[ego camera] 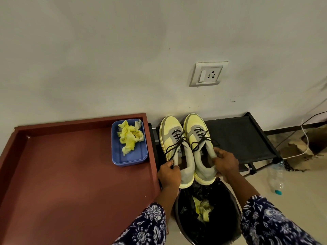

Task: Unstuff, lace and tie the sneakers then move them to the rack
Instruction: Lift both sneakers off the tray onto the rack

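You have two sneakers (187, 147) in front of you, a yellow-and-grey pair side by side at the left end of one black rack (242, 137), each with one dark lace threaded through it. Two hands are on them: your left hand (169, 174) on the left shoe, your right hand (225, 163) on the right shoe. One blue tray (116, 156) sits at the far right corner of the one red-brown desk (70, 183), holding a clump of crumpled yellow paper (130, 137); how many pieces it makes I cannot tell. One black bin (223, 220) holds one more yellow wad (203, 208). One clear bottle (276, 179) lies on the floor, and one wall socket (208, 74).
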The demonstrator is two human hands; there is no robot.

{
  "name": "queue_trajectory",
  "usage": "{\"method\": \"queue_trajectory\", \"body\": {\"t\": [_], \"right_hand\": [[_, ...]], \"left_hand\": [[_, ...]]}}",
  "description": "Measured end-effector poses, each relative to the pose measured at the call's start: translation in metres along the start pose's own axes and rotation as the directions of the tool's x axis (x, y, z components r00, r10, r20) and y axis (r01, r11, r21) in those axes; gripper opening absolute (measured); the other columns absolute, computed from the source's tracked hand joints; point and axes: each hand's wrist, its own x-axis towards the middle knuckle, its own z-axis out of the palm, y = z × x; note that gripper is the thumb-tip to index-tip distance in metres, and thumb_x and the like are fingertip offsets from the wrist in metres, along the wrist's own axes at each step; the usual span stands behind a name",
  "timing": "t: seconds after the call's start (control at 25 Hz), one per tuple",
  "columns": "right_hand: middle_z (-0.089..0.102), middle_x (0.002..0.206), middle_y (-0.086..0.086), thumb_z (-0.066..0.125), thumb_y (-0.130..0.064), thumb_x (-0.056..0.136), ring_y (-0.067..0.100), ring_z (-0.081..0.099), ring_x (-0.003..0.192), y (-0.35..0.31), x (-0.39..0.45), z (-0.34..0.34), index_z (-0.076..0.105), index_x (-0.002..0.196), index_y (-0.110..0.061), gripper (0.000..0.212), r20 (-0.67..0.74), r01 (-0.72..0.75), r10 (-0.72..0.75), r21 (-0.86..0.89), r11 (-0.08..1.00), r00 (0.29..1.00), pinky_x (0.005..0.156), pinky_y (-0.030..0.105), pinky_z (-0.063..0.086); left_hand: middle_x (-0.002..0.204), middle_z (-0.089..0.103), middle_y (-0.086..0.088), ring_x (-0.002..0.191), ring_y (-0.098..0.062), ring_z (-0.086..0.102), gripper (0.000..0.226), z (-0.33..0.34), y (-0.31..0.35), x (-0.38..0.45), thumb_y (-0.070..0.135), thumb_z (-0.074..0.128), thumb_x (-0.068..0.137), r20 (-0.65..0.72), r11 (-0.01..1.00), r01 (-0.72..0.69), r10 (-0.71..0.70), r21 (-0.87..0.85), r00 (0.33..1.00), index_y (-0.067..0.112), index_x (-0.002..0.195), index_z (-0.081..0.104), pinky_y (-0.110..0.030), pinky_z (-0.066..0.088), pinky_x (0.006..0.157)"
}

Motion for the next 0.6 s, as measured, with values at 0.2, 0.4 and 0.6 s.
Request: {"method": "queue_trajectory", "body": {"t": [0.2, 0.4, 0.6], "right_hand": [[0.068, 0.091, 0.009, 0.053, -0.009, 0.08, 0.03, 0.066, 0.078, 0.0038, 0.0003, 0.0078, 0.066, 0.11, -0.033, 0.041, 0.003, -0.012, 0.012, -0.009, 1.0, 1.0, 0.06, 0.049, 0.059], [0.067, 0.096, 0.012, 0.052, -0.007, 0.084, 0.033, 0.066, 0.079, -0.002, 0.0039, 0.0066, 0.064, 0.116, -0.03, 0.041, 0.028, -0.007, 0.009, -0.059, 0.998, 1.0, 0.061, 0.047, 0.059], [0.065, 0.112, 0.012, 0.05, -0.011, 0.085, 0.036, 0.063, 0.095, -0.0032, 0.0074, 0.0071, 0.057, 0.124, -0.033, 0.045, 0.038, -0.008, 0.013, -0.132, 0.991, 0.999, 0.077, 0.051, 0.057]], "left_hand": [[0.119, 0.064, -0.012, 0.109, -0.027, 0.06, 0.037, -0.0009, -0.0081, 0.0062, 0.003, 0.056, 0.085, -0.002, 1.0, 0.011, -0.011, -0.018, 1.0, 0.005, 0.121, 0.059, -0.033, 0.049, 0.095], [0.118, 0.065, -0.012, 0.107, -0.027, 0.06, 0.036, -0.0007, -0.0076, 0.0067, 0.003, 0.057, 0.084, 0.007, 0.999, 0.019, -0.019, -0.029, 1.0, 0.005, 0.119, 0.061, -0.036, 0.049, 0.095], [0.12, 0.064, -0.011, 0.11, -0.026, 0.059, 0.037, -0.0013, -0.0067, 0.0051, 0.005, 0.059, 0.084, 0.0, 0.999, 0.021, -0.021, -0.041, 1.0, 0.003, 0.121, 0.059, -0.031, 0.047, 0.094]]}}
